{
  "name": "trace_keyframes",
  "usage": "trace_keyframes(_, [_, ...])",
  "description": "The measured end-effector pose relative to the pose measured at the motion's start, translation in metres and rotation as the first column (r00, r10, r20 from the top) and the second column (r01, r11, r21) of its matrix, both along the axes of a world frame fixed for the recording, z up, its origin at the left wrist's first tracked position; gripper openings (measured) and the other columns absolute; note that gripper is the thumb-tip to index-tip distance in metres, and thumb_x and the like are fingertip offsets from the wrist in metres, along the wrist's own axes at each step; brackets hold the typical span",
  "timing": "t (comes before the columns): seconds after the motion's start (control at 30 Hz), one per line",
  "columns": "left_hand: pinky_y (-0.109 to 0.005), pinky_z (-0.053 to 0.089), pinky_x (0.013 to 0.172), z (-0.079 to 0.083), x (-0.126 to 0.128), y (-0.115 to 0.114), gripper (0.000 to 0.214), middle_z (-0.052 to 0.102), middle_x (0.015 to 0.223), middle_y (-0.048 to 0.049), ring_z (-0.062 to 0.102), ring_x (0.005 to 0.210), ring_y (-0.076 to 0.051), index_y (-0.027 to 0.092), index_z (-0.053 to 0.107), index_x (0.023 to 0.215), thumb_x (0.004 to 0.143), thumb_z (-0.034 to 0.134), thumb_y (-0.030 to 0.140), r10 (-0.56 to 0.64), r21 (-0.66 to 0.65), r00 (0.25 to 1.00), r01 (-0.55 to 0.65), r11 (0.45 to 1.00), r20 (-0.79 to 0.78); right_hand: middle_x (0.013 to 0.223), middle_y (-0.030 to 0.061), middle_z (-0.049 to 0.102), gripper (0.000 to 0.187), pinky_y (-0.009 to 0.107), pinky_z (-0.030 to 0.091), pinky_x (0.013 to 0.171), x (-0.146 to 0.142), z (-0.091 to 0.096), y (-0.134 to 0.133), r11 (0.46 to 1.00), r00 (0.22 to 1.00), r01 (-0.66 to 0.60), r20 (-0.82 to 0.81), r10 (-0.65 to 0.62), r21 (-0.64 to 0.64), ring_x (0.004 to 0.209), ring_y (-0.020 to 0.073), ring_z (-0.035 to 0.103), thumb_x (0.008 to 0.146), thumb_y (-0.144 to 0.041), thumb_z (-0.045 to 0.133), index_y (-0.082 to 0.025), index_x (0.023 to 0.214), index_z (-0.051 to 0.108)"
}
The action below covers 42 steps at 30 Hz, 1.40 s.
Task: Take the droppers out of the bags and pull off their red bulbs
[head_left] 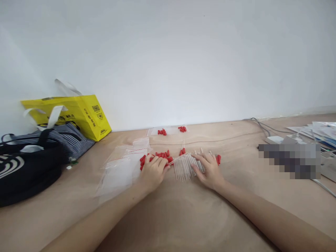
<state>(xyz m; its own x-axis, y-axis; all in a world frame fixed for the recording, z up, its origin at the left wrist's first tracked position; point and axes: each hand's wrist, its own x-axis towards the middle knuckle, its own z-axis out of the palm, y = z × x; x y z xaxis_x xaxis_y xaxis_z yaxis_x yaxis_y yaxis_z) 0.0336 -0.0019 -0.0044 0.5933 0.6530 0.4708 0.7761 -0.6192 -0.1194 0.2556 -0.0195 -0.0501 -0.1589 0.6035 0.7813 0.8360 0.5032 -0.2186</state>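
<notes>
A heap of small red caps (160,155) lies on the tan table (183,217), and my left hand (153,171) rests on it with fingers curled, pinching a thin clear tube (175,160). Beside it a row of clear tubes (183,166) lies side by side. My right hand (208,169) lies flat over the right end of that row, fingers stretched out. A few more red caps (218,159) sit just past my right fingertips.
Clear zip bags (123,164) lie left of the caps. Another bag with red caps (170,131) sits by the wall. A yellow bag (78,113) and dark striped bags (39,150) stand at left. Cables and papers (315,131) are at right.
</notes>
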Motion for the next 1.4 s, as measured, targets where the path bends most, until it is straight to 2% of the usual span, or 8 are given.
trace_keyframes(0.13, [-0.036, 0.03, 0.078, -0.021, -0.021, -0.016, 0.023, 0.06, 0.066, -0.0013, 0.051, 0.064, -0.015, 0.018, 0.053, 0.072, 0.086, 0.036, 0.025, -0.142, 0.145, 0.99, 0.14, 0.98, 0.006, 0.101, 0.0075, 0.058, 0.039, 0.037, 0.031, 0.081, -0.016, 0.005, -0.003, 0.993, 0.983, -0.118, 0.144, 0.117, -0.001, 0.093, 0.0205, 0.049, 0.077, -0.036, 0.05, -0.019, 0.112, 0.051])
trace_keyframes(0.33, [-0.037, 0.031, 0.084, -0.027, -0.02, -0.014, 0.021, 0.061, 0.066, -0.0003, 0.054, 0.066, -0.014, 0.017, 0.055, 0.072, 0.085, 0.04, 0.022, -0.21, 0.198, 0.977, 0.197, 0.96, 0.042, 0.088, 0.0011, 0.065, 0.019, 0.046, 0.018, 0.096, -0.039, 0.003, 0.004, 0.958, 0.921, -0.284, 0.29, 0.261, 0.037, 0.096, 0.0181, 0.049, 0.081, -0.028, 0.049, -0.023, 0.096, 0.059])
trace_keyframes(0.43, [-0.038, 0.031, 0.09, -0.027, -0.018, -0.013, 0.017, 0.064, 0.075, -0.0022, 0.058, 0.078, -0.015, 0.016, 0.057, 0.079, 0.085, 0.042, 0.02, -0.261, 0.209, 0.961, 0.239, 0.948, 0.085, 0.078, -0.0014, 0.067, 0.015, 0.046, 0.015, 0.099, -0.039, 0.0, 0.006, 0.941, 0.909, -0.33, 0.295, 0.295, 0.073, 0.095, 0.0156, 0.052, 0.081, -0.022, 0.049, -0.022, 0.092, 0.06])
trace_keyframes(0.57, [-0.042, 0.028, 0.097, -0.028, -0.017, -0.01, 0.02, 0.065, 0.095, -0.0049, 0.055, 0.099, -0.019, 0.014, 0.056, 0.097, 0.085, 0.042, 0.018, -0.308, 0.219, 0.948, 0.285, 0.933, 0.083, 0.08, -0.0009, 0.068, 0.017, 0.047, 0.014, 0.101, -0.034, -0.002, 0.005, 0.928, 0.908, -0.347, 0.295, 0.296, 0.136, 0.095, 0.0152, 0.053, 0.082, -0.019, 0.047, -0.021, 0.095, 0.059])
trace_keyframes(0.73, [-0.045, 0.024, 0.101, -0.032, -0.013, -0.01, 0.021, 0.064, 0.1, -0.0056, 0.053, 0.104, -0.019, 0.013, 0.056, 0.1, 0.085, 0.042, 0.017, -0.335, 0.231, 0.941, 0.313, 0.921, 0.058, 0.086, 0.0005, 0.067, 0.022, 0.048, 0.013, 0.102, -0.033, -0.003, 0.005, 0.919, 0.892, -0.368, 0.335, 0.305, 0.144, 0.097, 0.0157, 0.053, 0.081, -0.019, 0.048, -0.019, 0.102, 0.055])
trace_keyframes(0.97, [-0.048, 0.016, 0.104, -0.031, -0.011, -0.011, 0.018, 0.062, 0.105, -0.0059, 0.05, 0.108, -0.018, 0.014, 0.06, 0.088, 0.086, 0.043, 0.02, -0.356, 0.253, 0.934, 0.342, 0.905, 0.014, 0.064, -0.0012, 0.064, 0.016, 0.043, 0.021, 0.102, -0.031, -0.004, 0.003, 0.887, 0.868, -0.419, 0.372, 0.328, 0.196, 0.097, 0.0146, 0.053, 0.078, -0.009, 0.043, -0.016, 0.083, 0.057])
trace_keyframes(1.2, [-0.052, 0.014, 0.104, -0.03, -0.016, -0.011, 0.016, 0.061, 0.107, -0.001, 0.049, 0.109, -0.019, 0.018, 0.06, 0.084, 0.085, 0.045, 0.022, -0.363, 0.221, 0.932, 0.351, 0.91, 0.016, 0.057, -0.0023, 0.06, 0.014, 0.042, 0.023, 0.102, -0.028, -0.003, 0.0, 0.877, 0.867, -0.427, 0.376, 0.327, 0.221, 0.096, 0.0144, 0.053, 0.078, -0.01, 0.045, -0.015, 0.081, 0.057])
trace_keyframes(1.4, [-0.051, 0.013, 0.104, -0.03, -0.015, -0.013, 0.014, 0.062, 0.106, -0.0004, 0.051, 0.107, -0.019, 0.017, 0.059, 0.08, 0.084, 0.046, 0.019, -0.386, 0.21, 0.922, 0.372, 0.904, 0.026, 0.061, -0.0013, 0.062, 0.013, 0.039, 0.026, 0.101, -0.025, -0.004, -0.001, 0.87, 0.854, -0.457, 0.366, 0.371, 0.186, 0.097, 0.0147, 0.053, 0.078, -0.011, 0.046, -0.014, 0.084, 0.057])
